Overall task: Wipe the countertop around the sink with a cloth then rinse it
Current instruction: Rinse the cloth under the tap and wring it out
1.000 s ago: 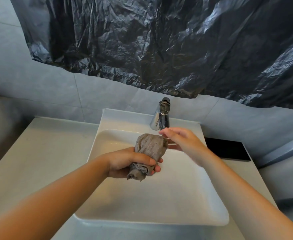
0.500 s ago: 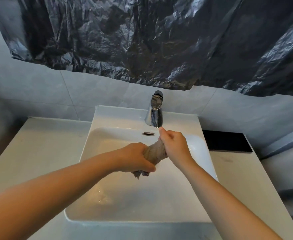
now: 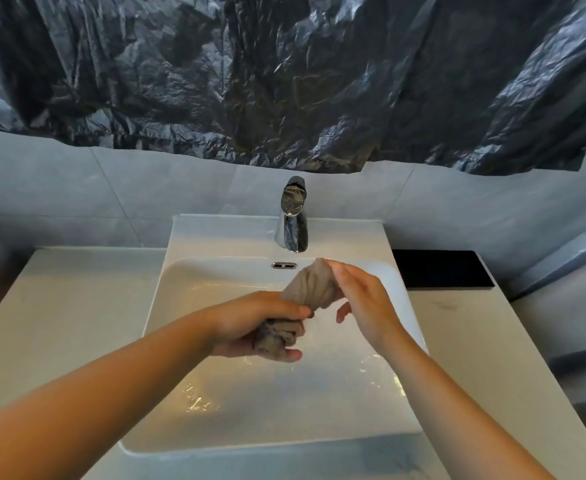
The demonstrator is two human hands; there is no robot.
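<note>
The grey cloth (image 3: 310, 289) is bunched into a roll & held over the sink (image 3: 284, 410) basin, just below the faucet (image 3: 293, 220), probably so squeezed water drips there & not on the countertop (image 3: 77, 299). The left hand (image 3: 257, 323) is wrapped tight around the lower half, while the right hand (image 3: 364, 306) is loose, fingers nearly straight, only lying against the upper end. I judge this is wringing, approx. the end of the rinse; I see no running water.
</note>
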